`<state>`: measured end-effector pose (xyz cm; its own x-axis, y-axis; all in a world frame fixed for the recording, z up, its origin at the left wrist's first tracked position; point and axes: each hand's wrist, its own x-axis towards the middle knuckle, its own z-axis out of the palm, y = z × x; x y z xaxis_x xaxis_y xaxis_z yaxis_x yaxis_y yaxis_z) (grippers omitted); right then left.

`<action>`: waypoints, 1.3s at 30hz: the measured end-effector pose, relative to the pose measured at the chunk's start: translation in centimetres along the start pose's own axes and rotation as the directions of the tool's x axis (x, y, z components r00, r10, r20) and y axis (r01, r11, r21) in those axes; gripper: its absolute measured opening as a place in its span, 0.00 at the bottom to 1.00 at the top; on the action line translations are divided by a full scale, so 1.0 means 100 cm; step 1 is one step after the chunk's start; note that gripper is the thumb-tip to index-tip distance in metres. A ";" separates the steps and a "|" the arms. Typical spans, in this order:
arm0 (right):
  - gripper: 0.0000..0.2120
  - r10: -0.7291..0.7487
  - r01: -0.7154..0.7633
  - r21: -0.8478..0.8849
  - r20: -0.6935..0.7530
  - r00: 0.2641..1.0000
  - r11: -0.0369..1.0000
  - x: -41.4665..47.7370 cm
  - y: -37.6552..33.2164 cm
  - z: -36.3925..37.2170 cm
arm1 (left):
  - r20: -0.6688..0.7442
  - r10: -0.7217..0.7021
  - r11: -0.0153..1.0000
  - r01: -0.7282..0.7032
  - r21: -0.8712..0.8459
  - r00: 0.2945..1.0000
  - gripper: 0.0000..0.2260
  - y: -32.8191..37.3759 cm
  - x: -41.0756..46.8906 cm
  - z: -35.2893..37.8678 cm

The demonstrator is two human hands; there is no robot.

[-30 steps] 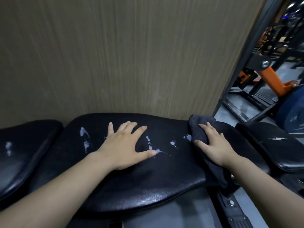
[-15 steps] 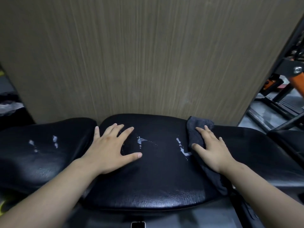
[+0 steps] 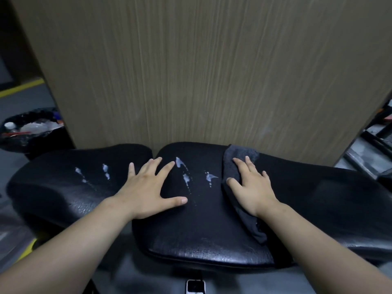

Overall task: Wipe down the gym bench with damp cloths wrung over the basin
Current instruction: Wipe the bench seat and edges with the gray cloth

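Cloth [image 3: 239,158] stays pressed under your flat right hand [image 3: 252,187]. Left hand [image 3: 146,187] lies spread beside; droplets [image 3: 186,178] between them remain unwiped.

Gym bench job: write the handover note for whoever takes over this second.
Left hand: flat on the middle pad, fingers spread, holding nothing.
Right hand: flat on the dark grey cloth, pressing it onto the right part of that pad.
Done: the cloth is on the bench; how much has been wiped cannot be told.
Left: the white wet spots between the hands and the smaller spots on the left pad need wiping.
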<state>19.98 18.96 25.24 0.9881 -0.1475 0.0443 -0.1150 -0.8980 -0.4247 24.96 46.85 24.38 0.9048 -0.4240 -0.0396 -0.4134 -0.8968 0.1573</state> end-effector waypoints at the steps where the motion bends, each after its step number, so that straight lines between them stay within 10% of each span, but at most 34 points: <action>1: 0.31 -0.009 0.009 0.000 0.003 1.000 1.000 0.002 -0.007 0.003 | 0.006 -0.003 1.000 0.003 0.001 1.000 0.52 -0.004 0.000 0.000; 18: 0.46 -0.090 0.091 -0.029 0.029 0.996 0.995 0.041 -0.115 0.059 | -0.013 0.019 1.000 -0.019 -0.014 1.000 0.56 -0.051 -0.015 -0.006; 31: 0.30 -0.118 0.119 -0.014 0.095 0.989 0.993 0.049 -0.167 0.080 | -0.110 -0.006 0.993 -0.007 -0.117 0.994 0.58 -0.082 -0.035 -0.019; 39: 0.40 -0.341 0.368 -0.065 0.252 0.906 0.928 0.013 -0.153 0.044 | -0.059 0.040 0.992 -0.046 -0.115 0.997 0.57 -0.091 -0.045 -0.021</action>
<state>23.47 34.39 27.80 0.9599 0.2771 -0.0425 0.2498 -0.9144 -0.3185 24.85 57.23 25.17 0.8922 -0.4510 0.0249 -0.4402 -0.8559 0.2714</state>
